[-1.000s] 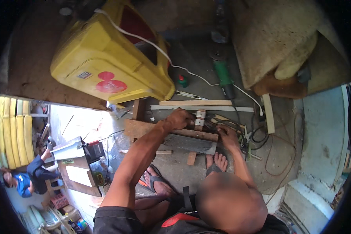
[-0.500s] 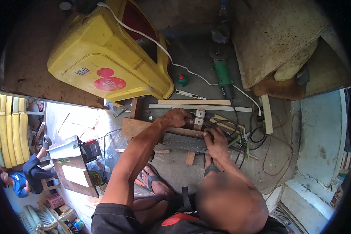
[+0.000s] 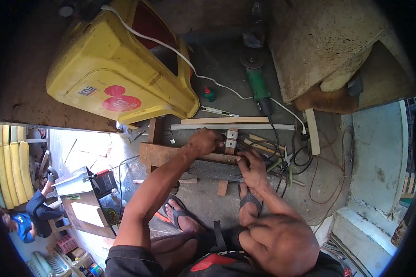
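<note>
Set on a grey concrete floor (image 3: pixel 305 203), in a cluttered work corner. See, beyond the brown wooden plank (image 3: pixel 164 153), a green angle grinder (image 3: pixel 258 85), a small green bottle (image 3: pixel 209 95) and a pale wooden batten (image 3: pixel 224 120); farther off beyond its left part, a yellow plastic seat (image 3: pixel 125 78). Well apart to the left of the plank, note a seated person in a blue top (image 3: pixel 25 227).

Find two pale, holed metal blocks (image 3: pixel 231 139) just beyond the plank's right part, lying against a short wooden strip (image 3: pixel 230 150). Left hand (image 3: pixel 204 141) curled closed beside the blocks, just past the plank's far edge; cannot tell whether gripping anything. Right hand (image 3: pixel 253 168) loosely bent, with fingertips at the plank's right end; not visibly clasping it.

Judge the plank stiff, fairly heavy and rough enough not to slip; best taken by both long edges, near the ends. Judge the blocks hard, light and hardly fragile, though perhaps slick; best pinched across opposite sides, clear of the holes. Likely rigid too, the strip; best held by its bare end.
</note>
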The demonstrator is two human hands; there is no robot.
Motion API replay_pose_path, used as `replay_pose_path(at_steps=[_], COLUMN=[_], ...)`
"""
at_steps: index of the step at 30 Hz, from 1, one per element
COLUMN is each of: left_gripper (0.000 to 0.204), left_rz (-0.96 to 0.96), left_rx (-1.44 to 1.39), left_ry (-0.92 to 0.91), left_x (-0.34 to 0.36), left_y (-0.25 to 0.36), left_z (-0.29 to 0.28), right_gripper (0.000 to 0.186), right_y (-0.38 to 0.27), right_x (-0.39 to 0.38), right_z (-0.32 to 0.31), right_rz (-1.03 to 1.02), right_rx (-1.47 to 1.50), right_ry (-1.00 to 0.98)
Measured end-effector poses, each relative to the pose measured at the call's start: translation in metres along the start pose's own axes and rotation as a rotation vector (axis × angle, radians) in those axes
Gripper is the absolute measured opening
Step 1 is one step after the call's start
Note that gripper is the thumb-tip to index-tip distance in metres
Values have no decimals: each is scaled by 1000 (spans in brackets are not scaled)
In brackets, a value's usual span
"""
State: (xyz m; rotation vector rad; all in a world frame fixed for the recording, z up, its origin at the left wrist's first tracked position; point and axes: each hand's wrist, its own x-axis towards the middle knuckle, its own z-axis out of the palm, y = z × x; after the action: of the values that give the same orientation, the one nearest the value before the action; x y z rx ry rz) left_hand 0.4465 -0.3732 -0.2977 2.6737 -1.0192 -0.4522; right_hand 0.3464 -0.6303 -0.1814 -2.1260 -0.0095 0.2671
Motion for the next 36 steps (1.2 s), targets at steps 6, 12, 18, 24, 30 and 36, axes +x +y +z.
replay_pose_path(at_steps=[6, 12, 18, 24, 30, 36], left_gripper=[27, 27, 28, 31, 35, 30], left_rz=[38, -178, 36, -227, -210, -107], left_rx=[180, 49, 142, -218, -119, -127], left_ry=[71, 3, -120, -63, -21, -6], left_x=[18, 10, -4, -9, -21, -2], left_y=[3, -18, 25, 52, 16, 45], left_z=[20, 51, -72, -109, -54, -79], right_gripper=[32, 32, 34, 33, 33, 35], right_y=[7, 16, -17, -3, -10, -1], right_x=[-6, -3, 13, 1, 4, 4], right_z=[-9, 5, -8, -1, 10, -6], right_rz=[89, 47, 104, 55, 33, 100], right_rx=[-58, -98, 19, -50, 22, 54], right_ry=[9, 30, -66, -10, -14, -64])
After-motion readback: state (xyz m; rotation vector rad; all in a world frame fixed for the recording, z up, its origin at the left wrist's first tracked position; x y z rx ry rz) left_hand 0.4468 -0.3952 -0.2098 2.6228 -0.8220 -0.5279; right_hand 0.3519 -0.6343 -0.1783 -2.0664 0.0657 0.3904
